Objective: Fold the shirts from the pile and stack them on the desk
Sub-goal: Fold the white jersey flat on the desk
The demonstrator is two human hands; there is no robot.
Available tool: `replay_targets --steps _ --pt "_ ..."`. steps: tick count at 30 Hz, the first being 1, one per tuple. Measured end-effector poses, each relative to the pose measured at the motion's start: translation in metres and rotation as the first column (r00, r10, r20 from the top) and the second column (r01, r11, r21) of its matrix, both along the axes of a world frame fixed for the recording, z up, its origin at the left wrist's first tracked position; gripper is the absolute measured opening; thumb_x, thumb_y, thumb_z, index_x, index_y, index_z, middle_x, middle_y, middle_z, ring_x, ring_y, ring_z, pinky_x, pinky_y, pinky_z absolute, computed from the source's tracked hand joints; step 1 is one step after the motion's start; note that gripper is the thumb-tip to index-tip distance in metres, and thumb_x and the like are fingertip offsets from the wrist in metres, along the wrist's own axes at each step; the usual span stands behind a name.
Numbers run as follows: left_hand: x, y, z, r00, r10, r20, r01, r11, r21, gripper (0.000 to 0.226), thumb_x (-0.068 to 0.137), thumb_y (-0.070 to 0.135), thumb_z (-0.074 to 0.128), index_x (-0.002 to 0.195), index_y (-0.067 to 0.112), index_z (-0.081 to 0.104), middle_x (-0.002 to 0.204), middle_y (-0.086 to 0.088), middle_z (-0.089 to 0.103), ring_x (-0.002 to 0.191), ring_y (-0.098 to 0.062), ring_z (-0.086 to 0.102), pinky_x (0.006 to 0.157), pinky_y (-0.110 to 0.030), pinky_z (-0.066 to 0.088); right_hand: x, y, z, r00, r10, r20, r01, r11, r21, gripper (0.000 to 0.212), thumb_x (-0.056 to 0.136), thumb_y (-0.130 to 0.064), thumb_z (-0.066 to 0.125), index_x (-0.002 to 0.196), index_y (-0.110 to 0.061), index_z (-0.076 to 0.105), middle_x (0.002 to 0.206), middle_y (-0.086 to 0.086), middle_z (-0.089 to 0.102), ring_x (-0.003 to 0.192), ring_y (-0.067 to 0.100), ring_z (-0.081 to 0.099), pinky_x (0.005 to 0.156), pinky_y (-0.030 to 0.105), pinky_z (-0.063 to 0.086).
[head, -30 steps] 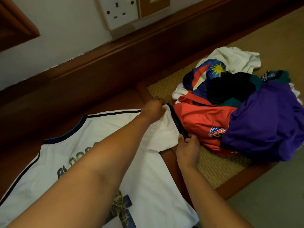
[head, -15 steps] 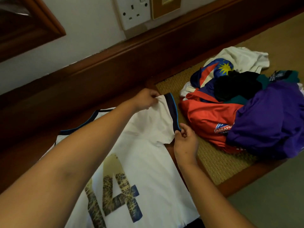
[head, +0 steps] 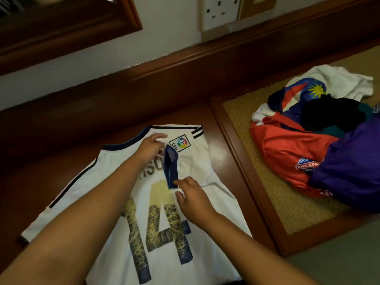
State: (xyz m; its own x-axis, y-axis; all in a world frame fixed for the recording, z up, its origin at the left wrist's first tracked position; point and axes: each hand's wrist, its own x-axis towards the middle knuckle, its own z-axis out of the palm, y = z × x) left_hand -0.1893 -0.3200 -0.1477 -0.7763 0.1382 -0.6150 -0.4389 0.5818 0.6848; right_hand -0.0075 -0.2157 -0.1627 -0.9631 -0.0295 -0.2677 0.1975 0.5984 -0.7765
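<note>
Head view: the white shirt lies back-up on the desk, its long axis running toward the wall, the pile well apart to the right. Its right sleeve now lies folded inward (half a second ago it stuck out toward the pile). The left hand pinches the dark cuff's far end, the right hand its near end.

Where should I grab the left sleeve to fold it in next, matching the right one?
Pinch the left sleeve at its dark cuff, coming from the shirt's outer left side: it lies flat, spread outward, the cuff its free end.
</note>
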Motion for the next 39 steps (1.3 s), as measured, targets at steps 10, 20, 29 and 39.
replay_targets --steps 10,20,29,39 --pt "0.032 -0.012 -0.035 0.978 0.195 -0.076 -0.205 0.966 -0.16 0.032 0.09 0.039 0.061 0.105 0.011 0.06 0.102 -0.008 0.065 0.092 -0.03 0.063 0.086 -0.039 0.051 -0.072 0.067 -0.011 0.986 -0.164 -0.013 0.164 0.972 0.169 0.031 0.095 -0.005 0.047 0.123 -0.005 0.06 0.122 0.015 0.055 0.109 0.03 0.055 0.084 0.023 0.037" --pt "0.052 -0.006 -0.032 0.884 0.429 -0.187 -0.441 0.897 -0.024 0.022 0.101 0.02 0.041 0.111 0.003 0.051 0.1 -0.012 0.057 0.088 -0.026 0.053 0.073 -0.03 0.039 -0.182 0.086 -0.011 0.932 0.258 0.255 -0.338 0.873 0.352 0.048 0.087 0.006 0.051 0.132 -0.008 0.054 0.134 0.014 0.053 0.121 0.03 0.05 0.095 0.031 0.043" --pt "0.069 -0.025 -0.054 0.877 0.358 -0.321 -0.415 0.9 -0.13 0.029 0.102 0.024 0.042 0.121 0.003 0.045 0.112 -0.021 0.06 0.099 -0.038 0.059 0.073 -0.039 0.047 -0.203 0.09 -0.004 0.93 0.239 0.278 -0.339 0.851 0.402 0.026 0.087 -0.003 0.057 0.112 -0.008 0.064 0.114 0.012 0.059 0.107 0.029 0.057 0.086 0.036 0.051" --pt "0.092 -0.031 -0.057 0.924 0.22 -0.312 -0.252 0.965 -0.065 0.042 0.092 -0.006 0.045 0.124 0.018 0.06 0.123 -0.011 0.045 0.108 -0.024 0.053 0.098 -0.042 0.048 -0.048 0.065 -0.023 1.0 -0.03 0.011 0.026 0.963 0.27 0.049 0.089 -0.012 0.058 0.136 -0.009 0.046 0.134 0.014 0.043 0.121 0.029 0.044 0.1 0.037 0.041"
